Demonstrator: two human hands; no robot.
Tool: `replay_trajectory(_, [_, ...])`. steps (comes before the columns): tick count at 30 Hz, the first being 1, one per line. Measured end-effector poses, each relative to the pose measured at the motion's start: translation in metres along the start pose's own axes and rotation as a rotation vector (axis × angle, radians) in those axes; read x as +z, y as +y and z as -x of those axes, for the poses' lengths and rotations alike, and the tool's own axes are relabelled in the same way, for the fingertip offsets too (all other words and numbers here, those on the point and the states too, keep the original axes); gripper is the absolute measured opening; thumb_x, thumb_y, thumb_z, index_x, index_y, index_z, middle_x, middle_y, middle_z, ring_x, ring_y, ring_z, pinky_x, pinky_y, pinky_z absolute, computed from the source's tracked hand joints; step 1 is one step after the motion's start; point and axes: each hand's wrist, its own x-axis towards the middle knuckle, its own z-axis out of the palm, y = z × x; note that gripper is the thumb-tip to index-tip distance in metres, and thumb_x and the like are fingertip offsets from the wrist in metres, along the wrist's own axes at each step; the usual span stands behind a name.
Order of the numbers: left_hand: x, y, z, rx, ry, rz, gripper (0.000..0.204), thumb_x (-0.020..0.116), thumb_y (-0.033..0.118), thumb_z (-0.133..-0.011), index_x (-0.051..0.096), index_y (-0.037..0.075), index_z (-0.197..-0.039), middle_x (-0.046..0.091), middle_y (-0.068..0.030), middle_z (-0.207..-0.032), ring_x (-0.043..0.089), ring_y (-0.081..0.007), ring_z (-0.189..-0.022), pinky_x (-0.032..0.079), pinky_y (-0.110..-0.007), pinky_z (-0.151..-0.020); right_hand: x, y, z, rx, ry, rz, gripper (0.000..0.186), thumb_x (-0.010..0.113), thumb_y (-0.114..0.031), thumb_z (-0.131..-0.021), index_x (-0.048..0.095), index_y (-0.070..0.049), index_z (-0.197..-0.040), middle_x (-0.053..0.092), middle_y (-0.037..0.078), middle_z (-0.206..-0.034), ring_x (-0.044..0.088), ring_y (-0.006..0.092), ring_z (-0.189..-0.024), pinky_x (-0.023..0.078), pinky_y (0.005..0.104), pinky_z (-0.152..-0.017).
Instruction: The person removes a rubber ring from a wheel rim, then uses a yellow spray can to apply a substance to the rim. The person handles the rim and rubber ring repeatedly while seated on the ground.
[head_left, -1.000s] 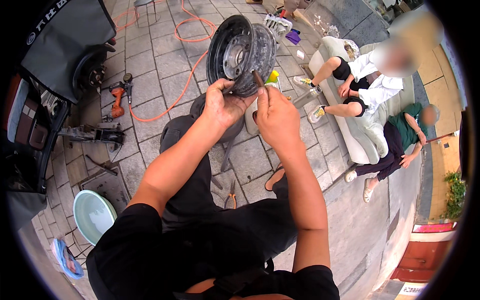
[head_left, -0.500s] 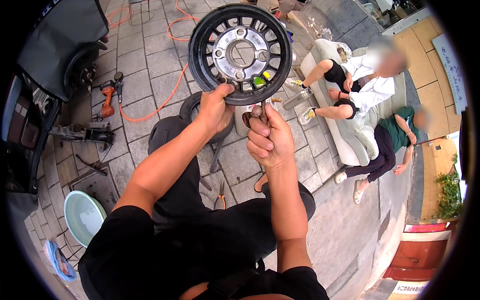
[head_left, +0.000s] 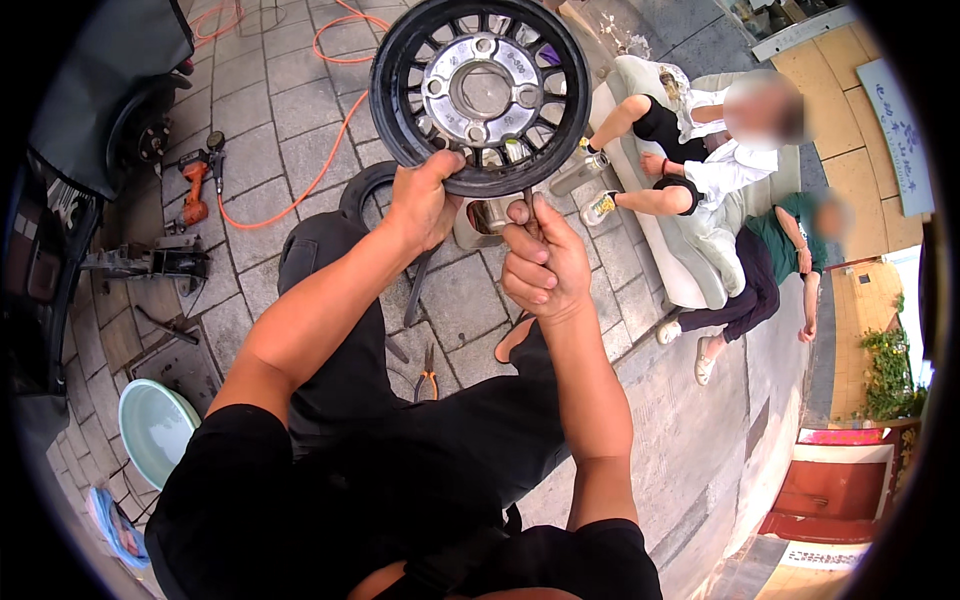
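Observation:
Held up in front of me is a wheel rim (head_left: 445,100) with a black barrel, several spokes and a silver hub plate. My left hand (head_left: 425,203) grips its lower edge, thumb over the front. Just below that edge, my right hand (head_left: 545,262) is closed around a thin, dark, rod-like piece (head_left: 530,205) whose upper end meets the rim. The fingers cover most of this piece, so its kind cannot be told. Behind my hands stands a shiny metal can (head_left: 478,228), partly hidden, beside a black tyre (head_left: 362,190) on the paving.
Orange-handled pliers (head_left: 428,378) lie between my legs. On the left are a cordless drill (head_left: 195,190), an orange hose (head_left: 300,205), a metal bracket (head_left: 155,265) and a basin (head_left: 158,432). Two people sit on a pale sofa (head_left: 680,265) at right, near a steel flask (head_left: 580,172).
The rim sits slightly higher in view and looks a little larger. Both hands keep their hold, and the right has shifted slightly. The surroundings have slid left as my head turned.

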Motion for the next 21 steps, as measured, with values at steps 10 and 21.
replay_trajectory(10, [-0.008,-0.02,-0.004,0.147,-0.116,-0.147,0.027,0.071,-0.001,-0.093,0.061,0.002,-0.117,0.067,-0.0037,-0.108,0.069,-0.0138,-0.098,0.058,-0.031,-0.087,-0.04,0.029,-0.007,-0.801,0.607,1.557,0.03,0.045,-0.03,-0.118,0.06,-0.005,-0.11,0.058,0.002,-0.071,0.047,0.0075,-0.05,0.038,0.0261,-0.046])
replay_trajectory(21, [0.0,-0.009,0.006,0.274,-0.235,-0.315,0.015,0.063,-0.001,-0.095,0.066,-0.002,-0.109,0.073,-0.0061,-0.105,0.072,-0.0178,-0.099,0.06,-0.037,-0.094,-0.053,-0.001,0.018,-0.024,-0.299,0.066,0.044,0.041,-0.042,-0.116,0.062,-0.003,-0.115,0.043,-0.004,-0.063,0.034,0.0064,-0.038,0.035,0.027,-0.035])
